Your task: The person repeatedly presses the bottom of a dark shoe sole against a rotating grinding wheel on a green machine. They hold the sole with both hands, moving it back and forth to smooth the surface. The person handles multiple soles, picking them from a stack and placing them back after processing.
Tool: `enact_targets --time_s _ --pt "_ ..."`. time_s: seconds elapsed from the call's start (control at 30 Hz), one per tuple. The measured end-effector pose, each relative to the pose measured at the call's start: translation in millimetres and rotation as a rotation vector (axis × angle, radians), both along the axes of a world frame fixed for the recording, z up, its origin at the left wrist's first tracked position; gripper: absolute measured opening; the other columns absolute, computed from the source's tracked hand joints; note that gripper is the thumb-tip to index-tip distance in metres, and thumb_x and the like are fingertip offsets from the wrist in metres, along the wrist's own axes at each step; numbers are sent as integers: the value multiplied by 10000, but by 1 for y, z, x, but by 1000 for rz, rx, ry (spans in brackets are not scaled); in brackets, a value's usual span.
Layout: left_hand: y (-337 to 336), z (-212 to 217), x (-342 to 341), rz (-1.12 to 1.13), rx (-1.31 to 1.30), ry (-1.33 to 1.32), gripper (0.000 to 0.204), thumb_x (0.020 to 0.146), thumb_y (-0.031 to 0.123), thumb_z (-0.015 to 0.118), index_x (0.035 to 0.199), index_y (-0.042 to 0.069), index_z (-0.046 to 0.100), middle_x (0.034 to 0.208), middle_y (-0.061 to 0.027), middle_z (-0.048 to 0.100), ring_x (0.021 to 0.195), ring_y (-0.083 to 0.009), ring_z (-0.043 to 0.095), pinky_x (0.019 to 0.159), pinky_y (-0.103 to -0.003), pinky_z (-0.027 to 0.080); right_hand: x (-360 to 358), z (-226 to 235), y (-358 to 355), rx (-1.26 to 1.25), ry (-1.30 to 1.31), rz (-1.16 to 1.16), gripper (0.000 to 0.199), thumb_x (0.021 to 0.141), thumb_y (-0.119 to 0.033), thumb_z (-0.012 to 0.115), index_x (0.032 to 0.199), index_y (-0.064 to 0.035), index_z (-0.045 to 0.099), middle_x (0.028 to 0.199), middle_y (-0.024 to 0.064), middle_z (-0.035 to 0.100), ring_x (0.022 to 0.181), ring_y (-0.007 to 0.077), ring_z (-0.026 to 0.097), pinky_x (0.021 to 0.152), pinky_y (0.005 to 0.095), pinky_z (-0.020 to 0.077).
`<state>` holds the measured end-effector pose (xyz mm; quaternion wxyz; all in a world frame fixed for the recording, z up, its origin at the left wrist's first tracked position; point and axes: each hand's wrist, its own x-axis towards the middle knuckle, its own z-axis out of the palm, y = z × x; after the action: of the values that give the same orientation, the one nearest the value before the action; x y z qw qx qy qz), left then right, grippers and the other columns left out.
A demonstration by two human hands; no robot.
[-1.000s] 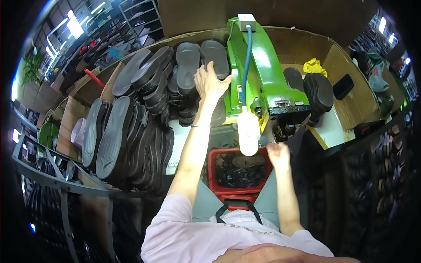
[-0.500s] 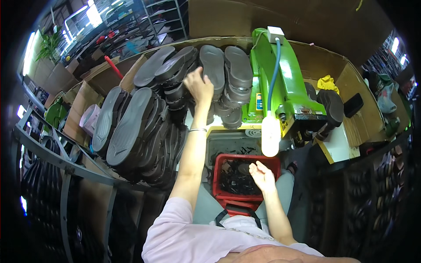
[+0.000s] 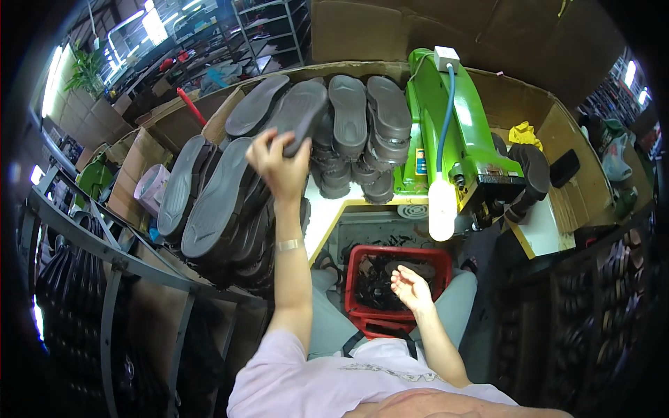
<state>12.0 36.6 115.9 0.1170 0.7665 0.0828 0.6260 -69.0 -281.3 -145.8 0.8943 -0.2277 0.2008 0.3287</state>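
Note:
My left hand (image 3: 280, 166) reaches over the table, its fingers closed around the near end of a dark grey-brown shoe sole (image 3: 301, 111). That sole lies tilted over the row of stacked soles; part of its near end is hidden behind my fingers. More soles (image 3: 349, 115) stand in piles just to the right of it. Left of my hand, a large sole (image 3: 219, 198) tops a leaning pile. My right hand (image 3: 412, 287) hovers above a red bin (image 3: 354, 299) of dark scraps, fingers loosely bent and apart, holding nothing.
A green machine (image 3: 456, 111) stands right of the piles, with a lit white lamp (image 3: 442, 212) hanging from a blue cable at its front. Further right are soles (image 3: 535, 171), a yellow cloth (image 3: 524, 134) and a black phone-like object (image 3: 564, 168). A metal rail (image 3: 90, 240) curves along the left.
My left hand has moved left and nearer to me, closing on a sole, which has shifted and turned. My right hand stays above the bin. The whole view has shifted slightly.

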Motion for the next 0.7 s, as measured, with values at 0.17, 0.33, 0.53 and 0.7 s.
enact_targets --time_s 0.17,0.33,0.53,0.7 --pt "-72 -31 -155 -333 -108 108 384 516 81 828 834 66 612 982 -121 559 993 -334 551 895 -445 441 4 49 8 199 -177 236 584 924 -513 462 1225 -13 492 1168 220 586 1015 348 604 821 483 512" --pt "-90 -79 -204 -844 -286 400 552 499 137 825 994 63 593 1064 -131 545 1066 -372 542 935 -478 433 -10 57 -28 134 -196 44 508 923 -348 566 1281 -9 446 1192 193 575 1046 335 605 786 517 537" --pt "-185 -152 -150 -1467 -1687 227 681 754 -1 668 1366 -14 371 1289 -144 490 1174 -218 497 990 -351 417 -77 39 -110 -311 -305 -136 609 738 26 682 1299 -31 451 1125 88 592 994 226 610 757 354 556" --pt "-233 -170 -120 -1436 -1527 762 401 806 34 683 1180 -45 563 1052 -112 645 875 -184 630 754 -283 523 -116 15 -149 -375 -306 -115 661 696 1 745 1299 1 475 1156 117 592 1043 258 595 860 392 521"
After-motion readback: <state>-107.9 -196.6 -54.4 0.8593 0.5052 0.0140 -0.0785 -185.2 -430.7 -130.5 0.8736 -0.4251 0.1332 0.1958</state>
